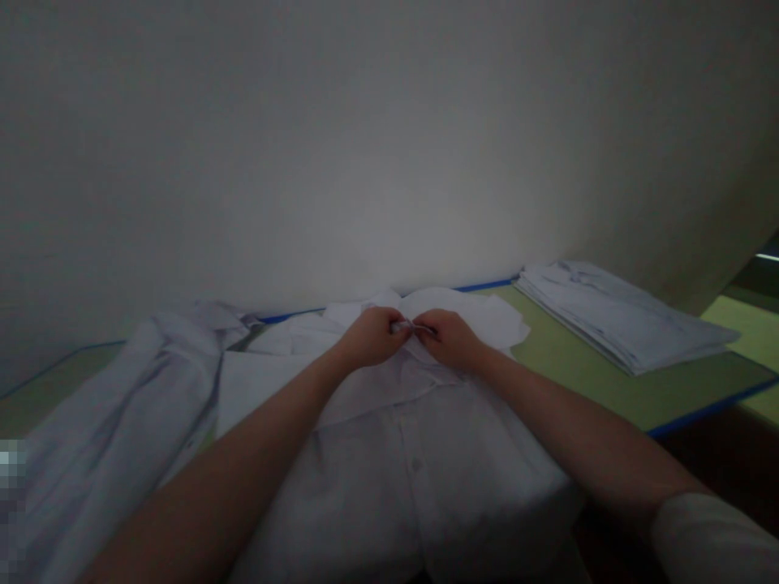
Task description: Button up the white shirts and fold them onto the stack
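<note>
A white shirt (365,462) lies at near centre on a green table (548,345), its lower front apparently done up, while the left hand (374,337) and right hand (447,334), both tightly pinched, grip fabric toward its far end, where work looks unfinished.

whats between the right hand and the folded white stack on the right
In the head view, flat white pieces, then bare green tabletop, lie between the right hand and the stack.
</note>
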The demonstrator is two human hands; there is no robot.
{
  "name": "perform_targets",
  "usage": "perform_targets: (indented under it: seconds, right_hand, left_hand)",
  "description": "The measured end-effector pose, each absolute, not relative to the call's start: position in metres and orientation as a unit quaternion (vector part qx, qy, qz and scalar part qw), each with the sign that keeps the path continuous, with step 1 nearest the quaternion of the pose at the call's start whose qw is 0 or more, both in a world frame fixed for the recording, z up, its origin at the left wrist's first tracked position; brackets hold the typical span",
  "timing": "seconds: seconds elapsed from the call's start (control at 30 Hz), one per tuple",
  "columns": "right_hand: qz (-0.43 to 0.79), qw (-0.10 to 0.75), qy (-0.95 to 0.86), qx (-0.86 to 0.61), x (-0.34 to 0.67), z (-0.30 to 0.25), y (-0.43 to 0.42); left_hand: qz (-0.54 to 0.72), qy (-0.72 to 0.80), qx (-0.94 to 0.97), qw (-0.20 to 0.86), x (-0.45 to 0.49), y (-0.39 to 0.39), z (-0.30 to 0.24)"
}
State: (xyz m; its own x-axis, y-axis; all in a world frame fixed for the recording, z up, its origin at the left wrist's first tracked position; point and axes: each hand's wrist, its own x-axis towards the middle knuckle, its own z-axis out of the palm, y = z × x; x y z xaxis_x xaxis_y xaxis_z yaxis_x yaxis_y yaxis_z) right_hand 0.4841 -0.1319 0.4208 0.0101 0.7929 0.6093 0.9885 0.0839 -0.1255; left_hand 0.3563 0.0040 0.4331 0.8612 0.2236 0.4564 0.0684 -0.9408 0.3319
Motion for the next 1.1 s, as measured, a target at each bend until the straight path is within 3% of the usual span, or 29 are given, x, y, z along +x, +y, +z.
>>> perform_targets:
  seconds: [0.37, 1.1]
  right_hand:
    - [-0.195, 0.243, -0.698, -0.644, 0.490, 0.419, -0.131]
    - [-0.225, 0.201, -0.736, -0.606, 0.495, 0.419, -0.134]
  left_hand:
    - [0.307, 0.043, 0.939, 0.152, 0.353, 0.000, 0.433]
    - [0.210, -0.007, 0.961, 0.180, 0.350, 0.003, 0.435]
